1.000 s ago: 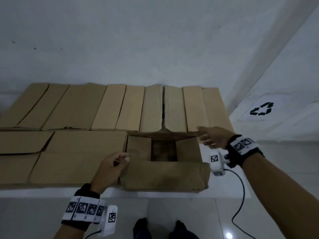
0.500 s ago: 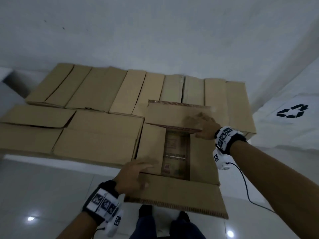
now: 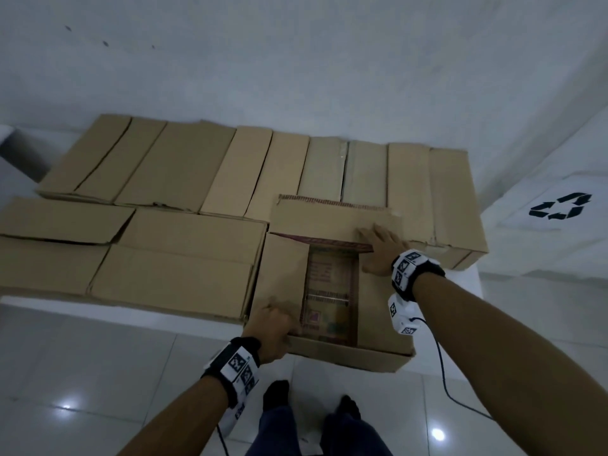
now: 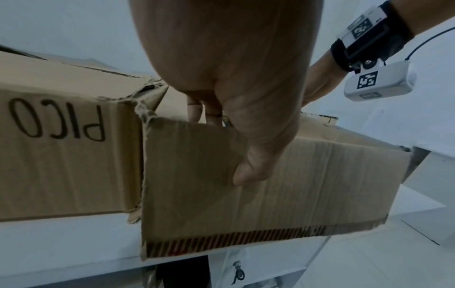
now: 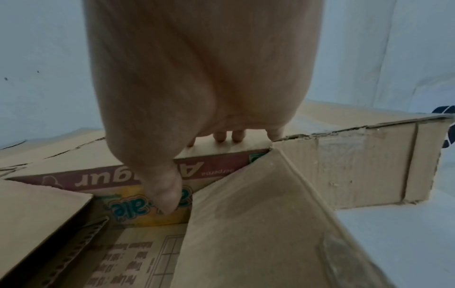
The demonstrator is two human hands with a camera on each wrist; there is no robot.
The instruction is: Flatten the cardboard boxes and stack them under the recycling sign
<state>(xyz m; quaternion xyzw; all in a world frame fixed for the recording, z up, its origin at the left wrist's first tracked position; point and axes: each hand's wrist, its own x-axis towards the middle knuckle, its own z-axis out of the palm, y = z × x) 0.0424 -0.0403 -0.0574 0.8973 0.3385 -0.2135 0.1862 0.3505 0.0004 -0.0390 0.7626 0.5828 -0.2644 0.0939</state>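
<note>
An open cardboard box (image 3: 348, 357) stands at the near right of a white ledge (image 3: 98, 304), its four flaps spread and printed inner walls showing. My left hand (image 3: 273, 327) grips its near left corner: fingers (image 4: 204, 113) hook inside the rim, and the thumb presses the hanging front flap (image 4: 295, 194). My right hand (image 3: 378, 248) holds the far rim, fingers (image 5: 229, 136) on the folded-back far flap, thumb on the printed inner wall (image 5: 98, 181). The recycling sign (image 3: 559, 207) hangs on the right wall.
Several closed cardboard boxes fill the ledge: a back row (image 3: 250, 166) along the wall and two large ones (image 3: 177, 258) to the left, one marked PICO (image 4: 61, 155). My feet (image 3: 276, 396) stand on the tiled floor. A cable (image 3: 441, 373) dangles from my right wrist.
The far flap has been pushed back over the rear boxes and the near flap now hangs down the front. My left hand shifted from the left flap to the near left corner.
</note>
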